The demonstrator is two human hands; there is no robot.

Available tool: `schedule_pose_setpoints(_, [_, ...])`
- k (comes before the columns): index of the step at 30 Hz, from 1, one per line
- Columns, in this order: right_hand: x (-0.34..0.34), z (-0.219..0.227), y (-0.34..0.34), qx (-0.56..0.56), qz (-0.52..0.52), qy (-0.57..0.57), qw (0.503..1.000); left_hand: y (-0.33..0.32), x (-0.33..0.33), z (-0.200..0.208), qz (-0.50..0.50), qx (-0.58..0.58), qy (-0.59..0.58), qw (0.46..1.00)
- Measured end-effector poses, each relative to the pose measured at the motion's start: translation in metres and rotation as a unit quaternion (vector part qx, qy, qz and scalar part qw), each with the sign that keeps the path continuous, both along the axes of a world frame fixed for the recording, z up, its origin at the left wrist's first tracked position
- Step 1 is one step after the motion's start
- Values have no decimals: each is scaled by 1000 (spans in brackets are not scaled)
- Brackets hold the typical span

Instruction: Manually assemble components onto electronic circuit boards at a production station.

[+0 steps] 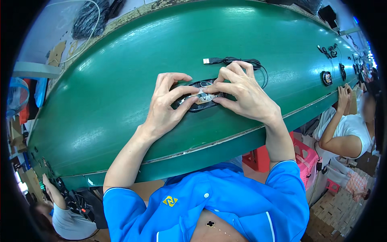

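Observation:
An opened black computer mouse (pixel 198 108) lies on the green work surface in front of me, its circuit board (pixel 205 98) exposed in the shell. From the left, my left hand (pixel 167 99) grips the mouse's left end, thumb and index finger at the board. My right hand (pixel 240 88) curls over the other end, its thumb and fingertips pressing at the board and hiding part of the shell. Just beyond the right hand rests a bundled black USB cable (pixel 242 61), its metal plug pointing left.
Farther right along the green work surface (pixel 121 88) lie another opened mouse (pixel 327 78) and several cabled parts. One co-worker (pixel 346 133) sits at the right, another (pixel 72 220) at the lower left. A red stool (pixel 258 158) and a pink plastic crate (pixel 304 159) stand below the near edge.

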State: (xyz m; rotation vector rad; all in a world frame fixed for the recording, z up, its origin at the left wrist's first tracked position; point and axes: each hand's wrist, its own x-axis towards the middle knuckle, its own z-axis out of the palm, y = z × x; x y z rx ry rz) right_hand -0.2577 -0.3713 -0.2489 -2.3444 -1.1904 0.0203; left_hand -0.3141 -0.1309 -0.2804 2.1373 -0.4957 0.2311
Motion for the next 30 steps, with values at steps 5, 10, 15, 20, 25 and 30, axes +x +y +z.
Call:
schedule_pose_setpoints(5, [4, -2, -4, 35, -22, 47, 998, -14, 10, 4, -27, 33, -9, 999])
schedule_pose_setpoints(10, [5, -3, -10, 63, -37, 74, 995, -19, 15, 10, -47, 69, 13, 996])
schedule_pose_setpoints(15, [6, -3, -12, 37, -37, 76, 996, -23, 15, 14, -48, 97, 56, 993])
schedule_pose_setpoints(20, [10, -5, -15, 35, -31, 113, 993, -25, 15, 16, -40, 89, 80, 992])
schedule_pose_setpoints(25, [13, -5, -21, 48, -25, 138, 989, -22, 18, 16, -47, 54, 83, 994])
schedule_pose_setpoints(30, [13, -2, -26, 61, -21, 125, 990, -23, 19, 15, -54, 57, 76, 994])
